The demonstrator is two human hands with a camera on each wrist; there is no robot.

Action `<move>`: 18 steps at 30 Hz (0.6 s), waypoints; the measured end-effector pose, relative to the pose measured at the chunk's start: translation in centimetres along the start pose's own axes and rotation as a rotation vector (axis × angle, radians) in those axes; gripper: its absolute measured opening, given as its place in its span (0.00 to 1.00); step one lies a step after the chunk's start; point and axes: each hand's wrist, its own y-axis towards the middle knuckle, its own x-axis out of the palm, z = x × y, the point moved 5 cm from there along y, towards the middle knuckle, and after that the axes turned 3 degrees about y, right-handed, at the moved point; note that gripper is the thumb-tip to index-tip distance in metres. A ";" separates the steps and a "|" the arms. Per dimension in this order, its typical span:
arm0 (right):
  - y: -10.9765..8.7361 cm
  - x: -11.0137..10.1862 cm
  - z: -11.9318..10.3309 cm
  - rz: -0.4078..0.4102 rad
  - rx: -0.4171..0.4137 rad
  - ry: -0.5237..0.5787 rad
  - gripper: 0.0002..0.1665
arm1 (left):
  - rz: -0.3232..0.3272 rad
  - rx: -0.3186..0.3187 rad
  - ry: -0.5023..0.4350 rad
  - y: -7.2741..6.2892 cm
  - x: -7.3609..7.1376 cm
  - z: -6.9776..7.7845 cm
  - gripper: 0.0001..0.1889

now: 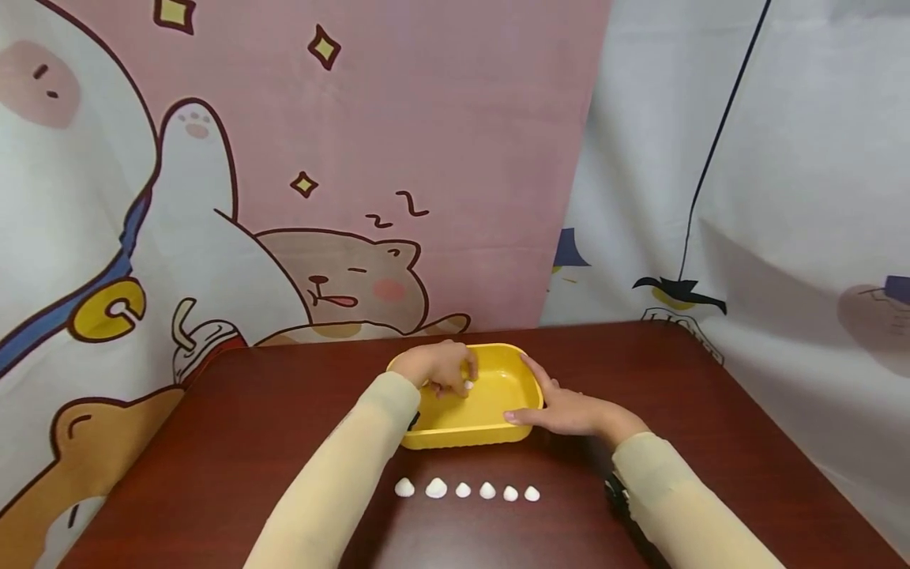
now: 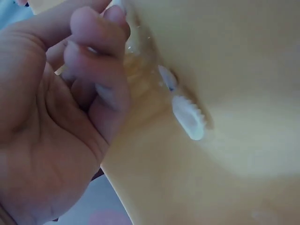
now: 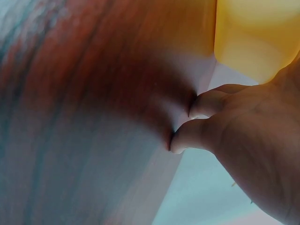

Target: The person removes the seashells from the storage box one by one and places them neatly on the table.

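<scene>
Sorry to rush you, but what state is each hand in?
Left hand: closed, pinching a small white shell-like piece.
Right hand: open, resting against the yellow, rounded-rectangular plastic tray.

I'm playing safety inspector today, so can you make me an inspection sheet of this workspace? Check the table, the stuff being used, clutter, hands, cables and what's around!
Surface: dark reddish-brown table, shiny near the front.
Job's things: yellow tray; six white shell-like pieces in a row on its near side; two loose white pieces inside it, one with a ridged edge.
Clutter: nothing seen.
Hands: left hand inside the tray, pinching a small white piece; right hand holding the tray's right side.
Cables: nothing seen.
Surroundings: cloth with cartoon animals, pink and white, behind the table.
</scene>
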 end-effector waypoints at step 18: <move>0.3 0.3 0.1 -0.020 -0.009 -0.004 0.72 | -0.059 0.126 -0.117 -0.3 1.4 1.0 0.05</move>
